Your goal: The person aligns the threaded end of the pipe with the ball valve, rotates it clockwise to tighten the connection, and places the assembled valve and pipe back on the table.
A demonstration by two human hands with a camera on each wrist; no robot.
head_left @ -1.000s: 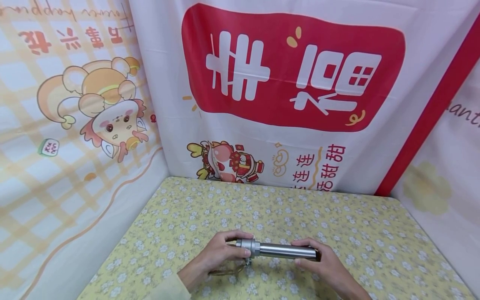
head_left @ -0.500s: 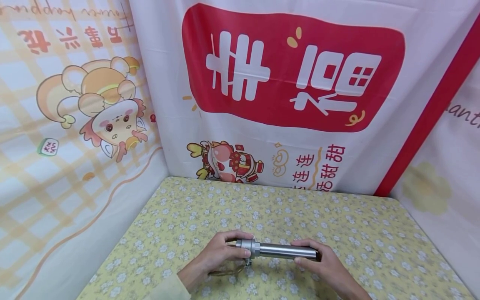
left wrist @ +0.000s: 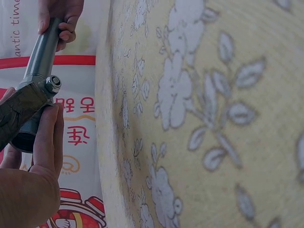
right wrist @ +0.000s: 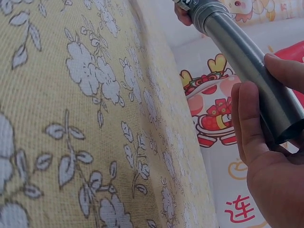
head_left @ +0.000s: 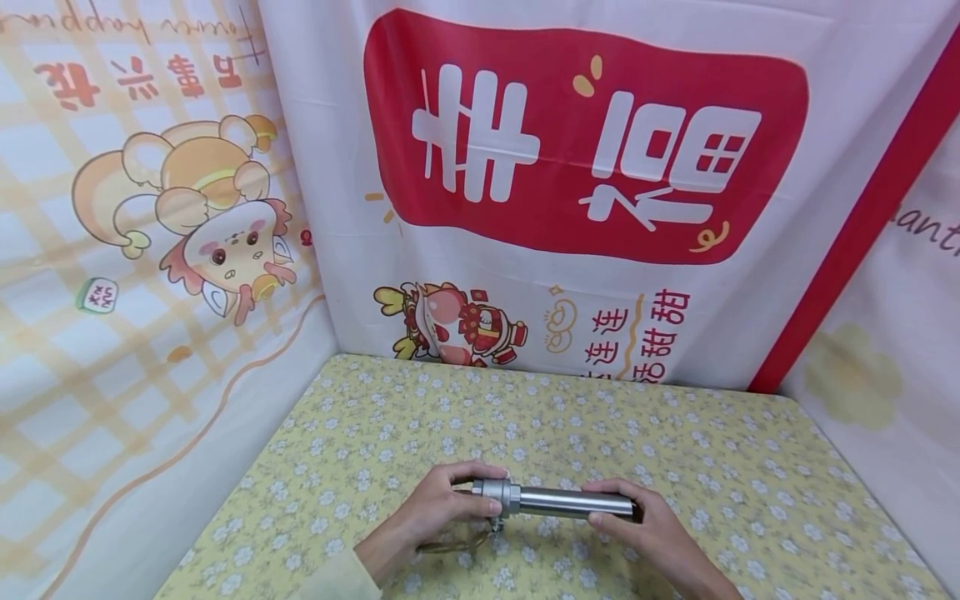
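A metal ball valve (head_left: 491,493) is joined to a smooth steel pipe (head_left: 573,502), held roughly level over the near part of the table. My left hand (head_left: 435,507) grips the valve body, thumb on the near side and fingers on the far side. Around the pipe's free right end curls my right hand (head_left: 647,523). In the left wrist view, the valve's lever handle (left wrist: 18,113) looks dark and brownish, with a stem nut (left wrist: 54,82) beside it. The pipe's open end (right wrist: 290,132) shows in the right wrist view; part of it is hidden by the right palm.
A yellow floral cloth (head_left: 540,433) covers the table. Printed fabric hangs behind it (head_left: 585,333), to the left (head_left: 187,333) and to the right (head_left: 885,333), enclosing the table.
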